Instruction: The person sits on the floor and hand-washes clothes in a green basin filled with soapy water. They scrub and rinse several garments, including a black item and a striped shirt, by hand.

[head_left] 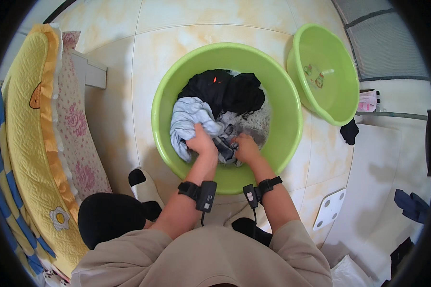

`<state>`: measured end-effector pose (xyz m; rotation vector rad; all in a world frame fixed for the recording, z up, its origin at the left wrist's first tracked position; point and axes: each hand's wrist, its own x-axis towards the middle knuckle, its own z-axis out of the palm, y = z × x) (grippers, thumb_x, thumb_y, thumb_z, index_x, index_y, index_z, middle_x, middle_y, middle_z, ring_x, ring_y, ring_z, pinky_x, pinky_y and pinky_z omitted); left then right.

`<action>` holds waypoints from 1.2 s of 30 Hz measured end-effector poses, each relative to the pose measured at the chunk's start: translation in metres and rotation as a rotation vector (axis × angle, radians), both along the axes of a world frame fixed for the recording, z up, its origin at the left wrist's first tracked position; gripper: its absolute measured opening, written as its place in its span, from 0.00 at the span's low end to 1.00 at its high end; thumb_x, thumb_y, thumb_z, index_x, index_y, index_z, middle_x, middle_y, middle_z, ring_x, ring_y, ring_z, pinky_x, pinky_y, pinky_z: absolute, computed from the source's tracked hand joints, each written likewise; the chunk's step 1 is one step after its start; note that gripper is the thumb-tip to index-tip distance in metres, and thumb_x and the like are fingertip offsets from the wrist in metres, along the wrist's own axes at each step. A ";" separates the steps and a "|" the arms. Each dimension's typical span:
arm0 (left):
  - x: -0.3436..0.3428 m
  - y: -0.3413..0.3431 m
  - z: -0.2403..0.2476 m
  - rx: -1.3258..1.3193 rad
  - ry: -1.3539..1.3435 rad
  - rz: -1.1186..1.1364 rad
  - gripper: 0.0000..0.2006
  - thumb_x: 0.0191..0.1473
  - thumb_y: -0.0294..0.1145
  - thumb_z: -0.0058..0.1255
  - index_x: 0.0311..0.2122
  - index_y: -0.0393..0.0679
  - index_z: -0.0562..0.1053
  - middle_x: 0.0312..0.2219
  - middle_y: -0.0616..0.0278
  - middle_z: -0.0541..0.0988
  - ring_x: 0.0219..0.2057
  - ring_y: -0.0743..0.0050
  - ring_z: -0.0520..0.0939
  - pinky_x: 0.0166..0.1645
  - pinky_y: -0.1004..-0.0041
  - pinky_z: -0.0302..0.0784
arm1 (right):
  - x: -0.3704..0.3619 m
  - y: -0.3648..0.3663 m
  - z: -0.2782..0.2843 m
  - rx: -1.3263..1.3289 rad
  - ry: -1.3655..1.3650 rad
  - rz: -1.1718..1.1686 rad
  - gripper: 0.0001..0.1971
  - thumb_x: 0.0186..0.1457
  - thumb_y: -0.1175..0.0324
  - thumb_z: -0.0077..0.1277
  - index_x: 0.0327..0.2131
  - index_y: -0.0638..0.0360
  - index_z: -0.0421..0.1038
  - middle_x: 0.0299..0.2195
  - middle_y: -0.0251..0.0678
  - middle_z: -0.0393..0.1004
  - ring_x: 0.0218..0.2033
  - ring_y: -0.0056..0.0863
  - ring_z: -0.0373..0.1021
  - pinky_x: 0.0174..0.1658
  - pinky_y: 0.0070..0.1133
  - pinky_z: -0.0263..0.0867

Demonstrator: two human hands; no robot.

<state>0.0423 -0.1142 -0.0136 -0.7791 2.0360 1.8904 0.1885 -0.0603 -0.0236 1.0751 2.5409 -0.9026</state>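
Observation:
A large green basin (225,46) holds soapy water (256,117) with clothes in it. My left hand (202,140) is closed on a bunched light blue-grey garment (192,114) at the basin's left side. To its right, my right hand (246,148) has its fingers curled round a wet, dark grey and white cloth (224,149) lying low in the water; part of that cloth is hidden by my hands. Black clothing (203,91) with a small orange mark lies heaped on the far side of the basin, apart from both hands.
A second green basin (328,95) stands tilted at the upper right. A white bathroom scale (329,209) lies on the tiled floor at the right. The yellow quilted bedding (33,119) of a bed lines the left. My feet in black and white socks (146,189) flank the near side.

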 end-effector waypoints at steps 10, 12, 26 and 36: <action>-0.004 0.022 0.056 -0.565 0.989 -0.641 0.09 0.34 0.32 0.57 0.23 0.38 0.74 0.39 0.47 0.71 0.49 0.35 0.62 0.56 0.41 0.47 | 0.010 -0.003 0.003 -0.099 0.147 0.068 0.23 0.31 0.77 0.54 0.39 0.53 0.75 0.39 0.42 0.70 0.44 0.46 0.65 0.47 0.33 0.65; -0.019 0.032 0.064 -0.600 1.115 -0.825 0.09 0.31 0.30 0.58 0.23 0.39 0.74 0.41 0.53 0.70 0.50 0.38 0.62 0.57 0.41 0.47 | 0.008 -0.004 0.003 -0.083 0.198 0.069 0.24 0.30 0.77 0.54 0.40 0.55 0.74 0.40 0.44 0.70 0.45 0.47 0.64 0.48 0.32 0.64; 0.001 -0.025 -0.006 -0.946 0.211 -1.285 0.54 0.28 0.27 0.68 0.61 0.52 0.46 0.56 0.34 0.49 0.55 0.36 0.58 0.55 0.56 0.64 | -0.010 -0.033 -0.049 -0.697 0.262 -0.793 0.21 0.40 0.72 0.51 0.43 0.63 0.68 0.38 0.43 0.73 0.41 0.38 0.70 0.44 0.29 0.64; -0.012 -0.051 -0.083 0.090 -0.547 -0.486 0.16 0.39 0.27 0.45 0.36 0.31 0.72 0.34 0.49 0.76 0.35 0.53 0.77 0.42 0.61 0.70 | -0.006 -0.012 -0.035 0.104 0.359 -1.277 0.25 0.43 0.65 0.54 0.47 0.61 0.64 0.47 0.58 0.65 0.50 0.54 0.61 0.53 0.38 0.57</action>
